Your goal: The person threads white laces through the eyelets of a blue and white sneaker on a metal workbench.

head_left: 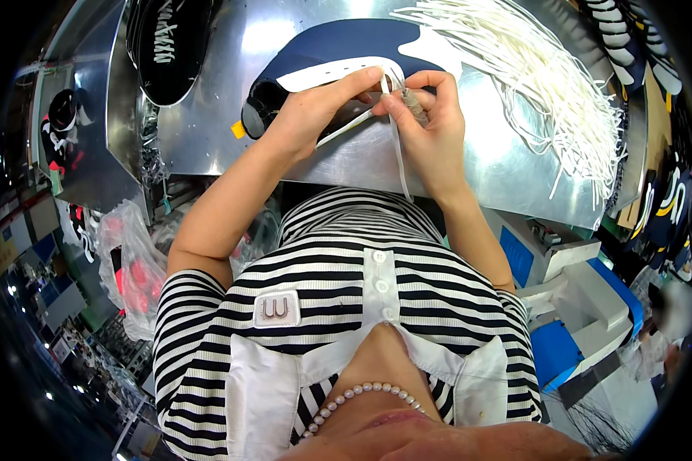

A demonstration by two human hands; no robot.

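Note:
A navy shoe upper [338, 44] with a white perforated eyelet strip [315, 75] lies on its side on the metal table [231, 150]. My left hand [311, 111] is closed at the strip's front end, thumb and finger pinching a white shoelace [399, 157] there. The lace's loose end hangs down over the table's near edge. My right hand [438, 127] is closed round a slim hand tool with a wrapped, tan handle [414, 105], its thin metal tip pointing at the eyelets. The right thumb touches the lace. My fingers hide part of the tip and the lace's path.
A big bundle of white laces [538, 92] covers the table's right side. At the far left lies a black shoe upper [169, 54]. More uppers hang at the right [661, 207]. A grey and blue box [577, 307] stands below right, a clear plastic bag [131, 261] below left.

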